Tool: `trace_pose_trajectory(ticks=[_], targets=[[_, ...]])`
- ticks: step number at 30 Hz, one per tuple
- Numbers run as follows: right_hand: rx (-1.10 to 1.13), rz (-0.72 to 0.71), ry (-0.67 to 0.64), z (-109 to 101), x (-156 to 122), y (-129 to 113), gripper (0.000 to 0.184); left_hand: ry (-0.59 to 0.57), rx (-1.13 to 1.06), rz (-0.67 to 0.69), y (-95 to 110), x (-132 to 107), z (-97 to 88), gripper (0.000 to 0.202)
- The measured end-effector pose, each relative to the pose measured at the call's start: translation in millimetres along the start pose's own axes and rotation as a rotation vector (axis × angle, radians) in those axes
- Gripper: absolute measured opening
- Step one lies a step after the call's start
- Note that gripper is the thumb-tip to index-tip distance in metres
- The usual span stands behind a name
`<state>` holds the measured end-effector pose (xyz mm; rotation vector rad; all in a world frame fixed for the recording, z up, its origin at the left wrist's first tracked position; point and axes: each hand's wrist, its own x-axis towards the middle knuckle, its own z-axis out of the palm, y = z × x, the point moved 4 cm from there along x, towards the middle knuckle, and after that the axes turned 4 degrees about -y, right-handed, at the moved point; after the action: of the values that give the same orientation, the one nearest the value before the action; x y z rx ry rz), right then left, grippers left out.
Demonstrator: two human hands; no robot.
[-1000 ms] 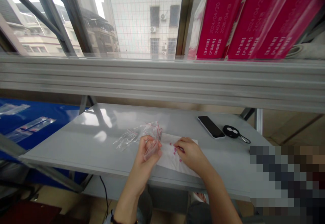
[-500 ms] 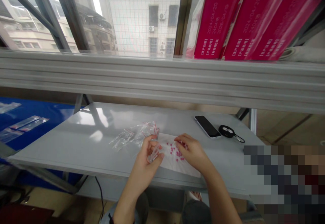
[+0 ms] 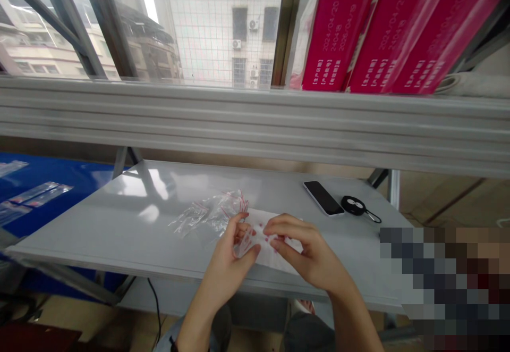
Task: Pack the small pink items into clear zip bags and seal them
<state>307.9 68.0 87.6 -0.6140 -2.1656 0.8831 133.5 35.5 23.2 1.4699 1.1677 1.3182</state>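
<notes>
My left hand (image 3: pixel 235 253) pinches a small clear zip bag (image 3: pixel 244 242) upright over a white sheet of paper (image 3: pixel 279 253) on the grey table (image 3: pixel 119 224). My right hand (image 3: pixel 306 251) has come up beside the bag, its fingertips pinched together at the bag's mouth; what they hold is too small to make out. A few small pink beads (image 3: pixel 262 226) show on the paper behind my fingers. A heap of empty clear bags with red zip strips (image 3: pixel 211 211) lies just left of the paper.
A black phone (image 3: pixel 323 198) and a round black tag with a cord (image 3: pixel 354 206) lie at the table's back right. A grey shelf rail (image 3: pixel 255 123) crosses above, with magenta boxes (image 3: pixel 350 27) on it. A blue surface (image 3: pixel 43 192) with packets is at left.
My right hand has left the beads on the paper and moved left to the mouth of the bag. My left hand has kept the bag, tilting it a little.
</notes>
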Motion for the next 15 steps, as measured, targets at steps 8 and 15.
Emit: trace_pose_trajectory(ticks=[8,15], targets=[[-0.179,-0.007,-0.104,16.9,4.1,-17.3,0.035,-0.112,-0.108,-0.006,4.9,-2.5,6.0,0.058],[-0.256,-0.049,-0.144,26.9,6.3,-15.8,0.025,-0.139,-0.093,-0.016,3.1,-2.6,6.3,0.061]])
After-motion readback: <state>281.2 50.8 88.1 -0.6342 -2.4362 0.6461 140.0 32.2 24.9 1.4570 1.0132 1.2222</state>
